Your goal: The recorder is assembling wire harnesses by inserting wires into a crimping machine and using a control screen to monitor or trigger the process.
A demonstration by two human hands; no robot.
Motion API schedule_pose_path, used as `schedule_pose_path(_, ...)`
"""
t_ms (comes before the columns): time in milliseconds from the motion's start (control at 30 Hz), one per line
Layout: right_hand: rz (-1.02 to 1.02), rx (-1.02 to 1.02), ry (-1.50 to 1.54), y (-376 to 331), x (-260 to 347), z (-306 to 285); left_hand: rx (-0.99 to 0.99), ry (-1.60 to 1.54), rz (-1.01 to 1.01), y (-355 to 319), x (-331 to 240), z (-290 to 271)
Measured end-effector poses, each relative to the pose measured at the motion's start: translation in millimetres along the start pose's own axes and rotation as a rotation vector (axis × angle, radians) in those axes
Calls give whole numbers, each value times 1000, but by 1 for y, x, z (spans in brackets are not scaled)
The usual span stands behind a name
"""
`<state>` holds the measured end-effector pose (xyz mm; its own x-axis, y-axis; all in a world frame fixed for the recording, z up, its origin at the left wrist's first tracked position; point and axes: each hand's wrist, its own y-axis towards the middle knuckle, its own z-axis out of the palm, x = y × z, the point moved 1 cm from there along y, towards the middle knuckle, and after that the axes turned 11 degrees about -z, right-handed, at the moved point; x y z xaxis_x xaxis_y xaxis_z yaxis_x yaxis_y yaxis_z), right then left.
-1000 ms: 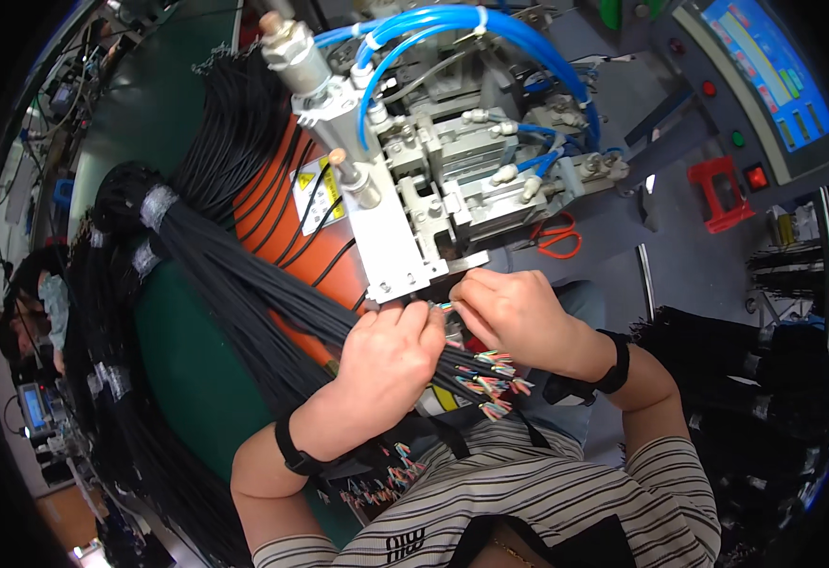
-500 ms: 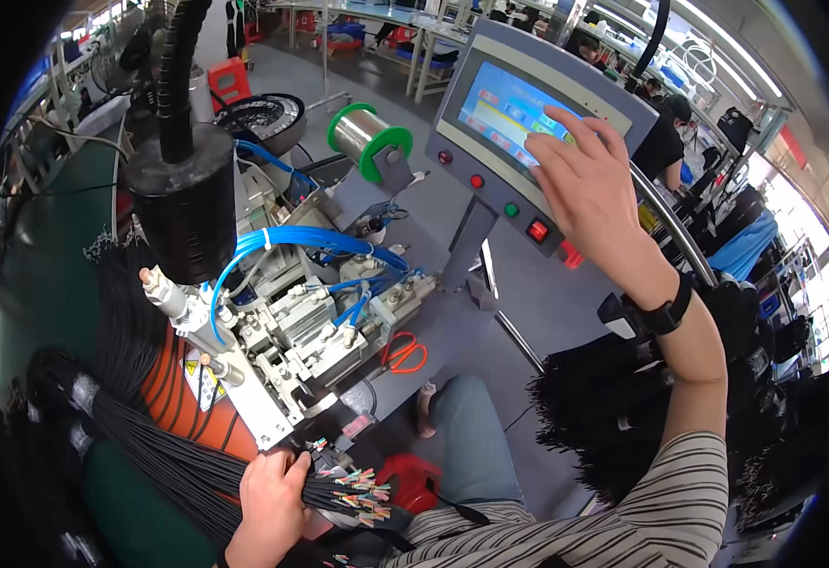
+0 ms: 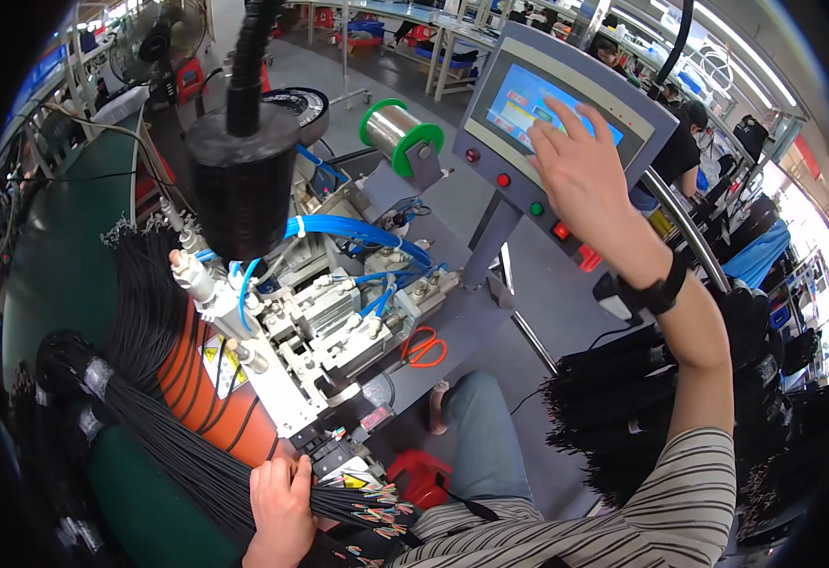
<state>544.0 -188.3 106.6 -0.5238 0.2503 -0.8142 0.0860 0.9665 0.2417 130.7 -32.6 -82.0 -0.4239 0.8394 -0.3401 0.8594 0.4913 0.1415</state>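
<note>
Loosely bent, the right hand [image 3: 582,180] fronts a screen [image 3: 515,93].

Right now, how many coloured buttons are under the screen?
4, slanting down rightward: dark red button, bright red button, green button, square red button. The right hand may hide more.

- The machine [image 3: 282,383] stands on the tabletop [image 3: 471,331]; scissors [image 3: 424,347] lie between it and the tabletop's near right edge.
- Behind the machine: the spool [image 3: 400,135].
- Right of the spool: the control panel [image 3: 575,74], right hand [image 3: 580,175] before it.
- Left of the machine: a cable bundle [image 3: 178,417], left hand [image 3: 282,502] at its near end.
</note>
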Motion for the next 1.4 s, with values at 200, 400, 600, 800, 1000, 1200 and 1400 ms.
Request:
schedule_pose_path(200,-465,-12,1510,-88,169,-28,-64,-10,-5,1,2,-1)
schedule_pose_path(400,-725,93,2635,-173,369,-72,-46,-227,21,16,-19,-13)
schedule_pose_path(600,-1239,504,2218,-161,359,-72,-120,-108,201,17,-18,7)
schedule_pose_path(800,-1074,328,2596,-168,325,-37,-197,-24,131,14,-17,1)
schedule_pose_path(1000,201,-1,2559,-86,272,-36,-226,-76,57,18,-25,2)
schedule_pose_path(1200,170,-207,2792,-41,322,-65,-137,-243,13,31,-32,-6)
schedule_pose_path(1400,384,217,3359,-36,316,-56,-208,-270,35,27,-29,-1)
